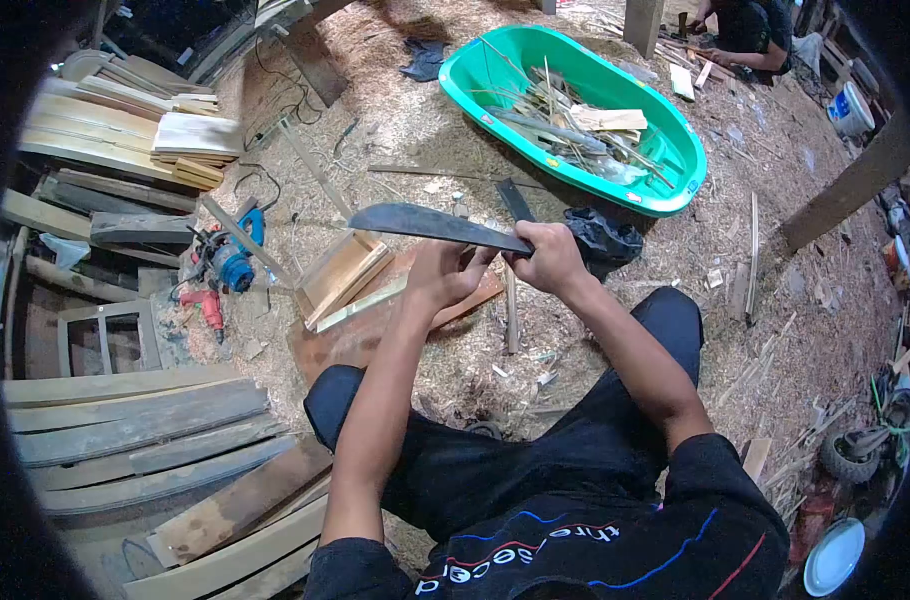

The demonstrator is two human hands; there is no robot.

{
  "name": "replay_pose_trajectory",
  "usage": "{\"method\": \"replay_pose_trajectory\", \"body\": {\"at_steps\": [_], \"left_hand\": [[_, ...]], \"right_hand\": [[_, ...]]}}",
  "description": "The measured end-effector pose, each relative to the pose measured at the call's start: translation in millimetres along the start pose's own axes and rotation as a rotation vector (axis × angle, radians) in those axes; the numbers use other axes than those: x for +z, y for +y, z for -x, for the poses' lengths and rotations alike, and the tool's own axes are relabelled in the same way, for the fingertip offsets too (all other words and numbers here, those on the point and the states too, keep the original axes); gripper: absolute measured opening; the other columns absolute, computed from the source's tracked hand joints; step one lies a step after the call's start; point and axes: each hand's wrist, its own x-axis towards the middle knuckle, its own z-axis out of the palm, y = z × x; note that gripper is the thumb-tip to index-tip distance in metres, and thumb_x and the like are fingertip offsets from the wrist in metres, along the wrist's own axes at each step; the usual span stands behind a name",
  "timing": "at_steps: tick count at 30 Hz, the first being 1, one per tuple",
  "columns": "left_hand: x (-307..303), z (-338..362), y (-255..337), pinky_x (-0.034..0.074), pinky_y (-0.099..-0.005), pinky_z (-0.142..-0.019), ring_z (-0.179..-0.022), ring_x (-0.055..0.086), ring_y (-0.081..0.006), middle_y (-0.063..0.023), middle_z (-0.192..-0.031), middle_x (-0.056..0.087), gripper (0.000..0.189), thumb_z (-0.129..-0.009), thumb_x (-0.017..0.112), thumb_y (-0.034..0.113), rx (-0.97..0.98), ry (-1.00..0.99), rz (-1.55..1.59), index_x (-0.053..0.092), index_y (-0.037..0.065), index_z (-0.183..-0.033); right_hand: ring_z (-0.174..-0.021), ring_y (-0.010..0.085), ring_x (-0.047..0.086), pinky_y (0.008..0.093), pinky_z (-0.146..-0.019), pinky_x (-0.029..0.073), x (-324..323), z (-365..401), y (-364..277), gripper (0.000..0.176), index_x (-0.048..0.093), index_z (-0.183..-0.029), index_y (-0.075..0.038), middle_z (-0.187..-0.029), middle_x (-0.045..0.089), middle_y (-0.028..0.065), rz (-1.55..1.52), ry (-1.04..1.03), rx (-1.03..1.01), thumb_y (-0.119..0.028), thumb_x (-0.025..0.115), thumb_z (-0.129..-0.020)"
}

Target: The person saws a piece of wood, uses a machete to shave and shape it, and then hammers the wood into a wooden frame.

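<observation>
A large dark blade (415, 222) with a rounded tip lies crosswise in front of me, its tip toward the left. My right hand (552, 256) is closed around its right end, where the handle is mostly hidden by the fingers. Under the middle of the blade is my left hand (449, 272), palm up and fingers partly hidden behind the metal; whether they grip it is not clear. Below the hands, a reddish board (350, 345) and a small wooden piece (347, 275) rest on the shavings-covered floor.
A green tub (675, 190) full of sticks stands ahead. Blue (237, 268) and red (203, 308) power tools lie left, near stacked planks (95, 130). More boards (165, 430) lie lower left. A post (845, 200) stands right. Another person (750, 40) is at the upper right.
</observation>
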Motion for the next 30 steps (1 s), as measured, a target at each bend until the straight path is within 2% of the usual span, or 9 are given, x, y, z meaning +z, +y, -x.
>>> {"method": "replay_pose_trajectory", "body": {"at_steps": [3, 5, 7, 8, 11, 17, 21, 25, 30], "left_hand": [[10.7, 7.7, 2.3, 0.051, -0.0321, -0.070, -0.080, 0.064, -0.0147, -0.0071, -0.085, 0.068, 0.012, -0.093, 0.064, 0.002, -0.019, 0.117, 0.444, 0.066, -0.001, -0.104], [7.9, 11.4, 3.8, 0.051, -0.0327, -0.073, -0.081, 0.064, -0.0157, -0.0081, -0.086, 0.068, 0.013, -0.093, 0.063, 0.001, 0.012, 0.093, 0.370, 0.066, -0.001, -0.105], [-20.0, 6.4, 20.6, 0.051, -0.0329, -0.076, -0.085, 0.064, -0.0165, -0.0094, -0.088, 0.069, 0.013, -0.093, 0.061, 0.000, 0.099, -0.072, -0.264, 0.066, 0.000, -0.106], [-1.8, 0.3, -14.5, 0.044, -0.0364, -0.059, -0.065, 0.059, -0.0217, -0.0135, -0.075, 0.063, 0.011, -0.091, 0.064, 0.011, 0.274, 0.097, 0.104, 0.068, 0.001, -0.090], [4.8, 6.0, -17.1, 0.042, -0.0376, -0.055, -0.059, 0.055, -0.0204, -0.0114, -0.067, 0.058, 0.017, -0.094, 0.061, 0.013, 0.198, 0.131, 0.247, 0.066, -0.001, -0.085], [-47.4, 34.9, 19.3, 0.031, -0.0252, -0.050, -0.054, 0.039, -0.0092, 0.0009, -0.061, 0.043, 0.036, -0.102, 0.054, 0.026, 0.353, 0.212, 0.537, 0.050, 0.005, -0.072], [-54.2, 24.7, 8.1, 0.034, -0.0239, -0.049, -0.056, 0.045, -0.0069, 0.0020, -0.064, 0.050, 0.035, -0.102, 0.058, 0.027, 0.174, 0.254, 0.442, 0.051, 0.007, -0.074], [-55.7, 20.1, 20.2, 0.035, -0.0226, -0.051, -0.059, 0.046, -0.0057, 0.0025, -0.067, 0.051, 0.032, -0.101, 0.060, 0.026, 0.122, 0.162, 0.591, 0.053, 0.005, -0.078], [-41.7, 24.7, 29.0, 0.033, -0.0245, -0.057, -0.063, 0.041, -0.0063, 0.0035, -0.069, 0.047, 0.033, -0.102, 0.057, 0.026, 0.127, 0.082, 0.522, 0.057, 0.002, -0.080]], "right_hand": [[-0.064, 0.0389, 0.064, 0.0461, -0.056, 0.049, -0.7, -1.5, 1.4, 0.020, 0.062, -0.073, -0.005, -0.067, 0.062, 0.0191, 0.019, -0.023, -0.025, -0.019, 0.077, -0.071], [-0.064, 0.0389, 0.065, 0.0459, -0.056, 0.050, 2.0, -1.4, 6.3, 0.020, 0.062, -0.072, -0.005, -0.067, 0.062, 0.0194, -0.001, -0.042, -0.028, -0.018, 0.078, -0.071], [-0.065, 0.0392, 0.065, 0.0456, -0.057, 0.050, 10.2, 2.1, 16.1, 0.020, 0.062, -0.072, -0.005, -0.067, 0.063, 0.0198, -0.058, -0.058, -0.009, -0.018, 0.078, -0.070], [-0.065, 0.0401, 0.065, 0.0447, -0.058, 0.052, 11.6, 2.8, 19.9, 0.018, 0.064, -0.072, -0.005, -0.068, 0.063, 0.0208, -0.093, -0.068, 0.041, -0.016, 0.078, -0.069], [-0.066, 0.0414, 0.065, 0.0440, -0.059, 0.053, 14.0, 5.5, 29.7, 0.015, 0.065, -0.072, -0.005, -0.069, 0.063, 0.0214, 0.001, -0.101, 0.027, -0.016, 0.075, -0.071], [-0.077, 0.0332, 0.073, 0.0456, -0.071, 0.055, 4.6, 3.1, 110.7, 0.021, 0.073, -0.087, -0.003, -0.075, 0.065, 0.0264, 0.216, -0.042, 0.534, -0.022, 0.067, -0.081], [-0.049, 0.0234, 0.050, 0.0386, -0.053, 0.045, -21.4, -23.3, 29.7, 0.030, 0.066, -0.080, 0.003, -0.062, 0.057, 0.0221, -0.101, 0.103, 0.420, -0.027, 0.065, -0.088], [-0.048, 0.0218, 0.050, 0.0373, -0.051, 0.043, -23.0, -27.9, -10.6, 0.029, 0.065, -0.077, 0.001, -0.058, 0.053, 0.0198, -0.102, 0.069, 0.225, -0.025, 0.069, -0.089], [-0.062, 0.0411, 0.060, 0.0443, -0.054, 0.047, -31.6, -21.0, -39.6, 0.026, 0.057, -0.068, -0.004, -0.063, 0.059, 0.0195, -0.151, -0.022, -0.017, -0.019, 0.078, -0.073]]}}
